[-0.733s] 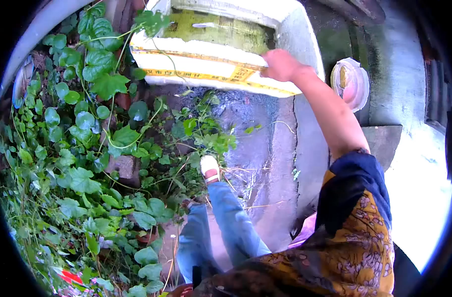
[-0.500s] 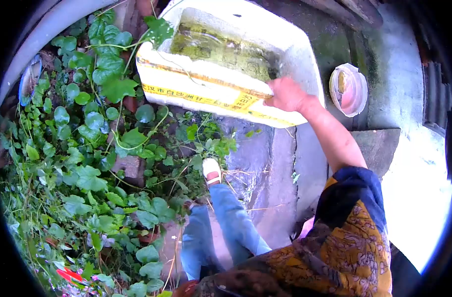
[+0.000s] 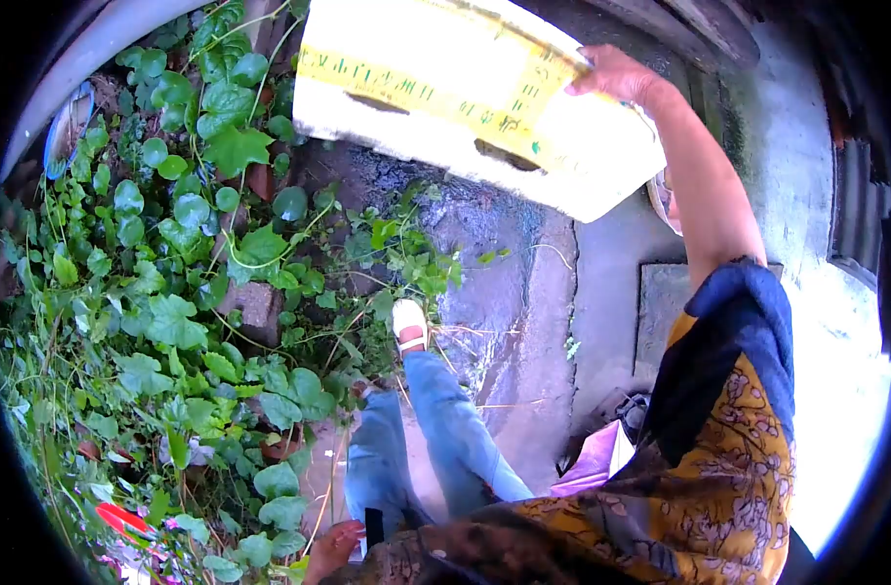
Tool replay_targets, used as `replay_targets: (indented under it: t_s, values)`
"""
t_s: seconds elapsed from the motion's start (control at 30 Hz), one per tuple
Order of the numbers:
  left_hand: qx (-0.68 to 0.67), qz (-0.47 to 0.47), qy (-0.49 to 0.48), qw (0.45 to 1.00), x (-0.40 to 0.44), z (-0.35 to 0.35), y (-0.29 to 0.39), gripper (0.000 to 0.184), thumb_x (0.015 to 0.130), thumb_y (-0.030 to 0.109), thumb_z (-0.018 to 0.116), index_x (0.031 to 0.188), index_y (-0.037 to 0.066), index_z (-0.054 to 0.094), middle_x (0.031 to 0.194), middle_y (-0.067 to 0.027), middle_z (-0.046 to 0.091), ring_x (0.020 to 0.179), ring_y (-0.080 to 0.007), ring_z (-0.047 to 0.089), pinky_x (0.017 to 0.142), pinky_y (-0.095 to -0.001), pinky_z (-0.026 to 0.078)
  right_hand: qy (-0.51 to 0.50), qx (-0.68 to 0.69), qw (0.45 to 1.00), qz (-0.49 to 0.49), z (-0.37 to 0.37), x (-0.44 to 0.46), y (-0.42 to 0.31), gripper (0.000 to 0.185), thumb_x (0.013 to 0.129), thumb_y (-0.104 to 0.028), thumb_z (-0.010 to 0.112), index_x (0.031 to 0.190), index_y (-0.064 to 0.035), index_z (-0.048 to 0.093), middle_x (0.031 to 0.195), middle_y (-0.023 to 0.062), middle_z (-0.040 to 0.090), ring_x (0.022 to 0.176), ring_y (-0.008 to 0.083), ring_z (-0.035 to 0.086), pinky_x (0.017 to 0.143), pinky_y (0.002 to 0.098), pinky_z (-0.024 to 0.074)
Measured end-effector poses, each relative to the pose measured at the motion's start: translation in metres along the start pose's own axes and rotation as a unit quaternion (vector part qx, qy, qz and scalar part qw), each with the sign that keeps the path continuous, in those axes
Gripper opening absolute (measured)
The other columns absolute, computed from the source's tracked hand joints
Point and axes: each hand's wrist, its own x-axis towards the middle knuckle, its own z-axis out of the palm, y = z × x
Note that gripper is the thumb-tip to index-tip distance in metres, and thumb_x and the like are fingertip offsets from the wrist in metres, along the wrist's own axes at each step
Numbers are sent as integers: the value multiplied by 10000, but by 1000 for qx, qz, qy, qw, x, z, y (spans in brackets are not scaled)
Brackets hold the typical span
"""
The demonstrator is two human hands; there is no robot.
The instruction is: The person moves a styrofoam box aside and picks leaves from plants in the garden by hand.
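A white foam box with yellow tape and printed characters is tipped up at the top, its outer side and bottom edge facing me. My right hand is closed over its upper rim near the right corner. The inside of the box is hidden from this angle. Low in the view, my left hand hangs beside my jeans, fingers loosely bent and apart, with no object visible in it. A small dark patch lies against the trouser leg beside those fingers.
Leafy green plants fill the left side, with a brick among them. Wet concrete lies under the box. A pale basin is partly hidden behind the box and my arm. A pink item is by my right side.
My right hand has moved up and right, tilting the box so its outer side now faces me and its watery inside is out of sight. My left hand has come into view.
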Motion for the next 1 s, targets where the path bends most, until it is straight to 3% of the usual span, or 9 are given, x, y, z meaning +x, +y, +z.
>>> replay_targets:
  t_s: [0.1,0.17,0.23,0.33,0.43,0.57,0.63,0.9,1.0]
  values:
    - [-45,-117,-39,991,2,3,53,383,912,191,573,1253,29,505,1138,-113,608,1024,-199,595,879,-324,469,-15,48,999,-3,-5,11,11,797,710,-357,719,1333,24,399,1360,218,411,1234,311,435,1061,369,325]
    - [-40,-126,-29,991,5,1,30,362,926,180,546,1238,2,505,1133,-125,608,1011,-204,601,877,-327,471,-76,115,990,-3,0,1,9,835,712,-374,718,1358,18,364,1398,217,362,1270,313,394,1077,373,301]
    - [-52,-123,-25,991,3,0,23,343,935,166,526,1224,-18,506,1129,-135,608,1003,-209,605,872,-327,474,35,-27,998,-43,44,-8,16,795,730,-349,712,1359,0,374,1242,218,533,1195,294,484,1033,367,356]
    - [-60,-83,-31,994,-6,4,18,311,940,130,508,1203,-36,506,1128,-148,605,1003,-216,605,871,-337,479,47,-4,995,-91,124,-47,-13,503,737,-290,707,1161,-65,556,965,185,648,871,322,637,809,412,508]
    - [0,-35,-6,999,-13,11,19,409,916,339,552,1179,26,550,1056,-78,623,899,-124,581,767,-257,464,25,-36,998,-53,201,-81,-55,376,745,-253,699,1036,-63,554,886,163,645,841,304,638,752,412,515]
    - [-171,-90,13,981,-16,-9,-22,297,939,117,504,1196,-31,510,1114,-148,608,1003,-225,605,883,-359,478,85,-58,989,-110,289,-76,-59,343,727,-213,700,968,-42,526,895,155,616,863,309,625,733,406,513]
    - [-159,-111,48,980,-21,4,6,280,940,108,498,1185,-26,516,1100,-147,611,997,-230,605,886,-368,478,96,-54,986,-125,304,-73,-60,327,719,-190,704,935,-44,507,906,153,608,857,306,622,720,406,512]
    - [-107,-100,59,987,-13,19,44,267,945,137,500,1162,-12,541,1063,-137,621,967,-218,607,856,-353,488,71,-73,983,-150,251,-77,-58,276,738,-148,652,965,-27,550,877,149,621,827,297,635,716,396,527]
    - [-107,-106,56,987,-14,20,48,282,942,156,511,1166,-13,540,1068,-136,620,968,-214,605,858,-353,486,38,-65,991,-115,197,-74,-54,315,771,-228,648,1007,-39,564,890,147,633,814,300,636,728,403,524]
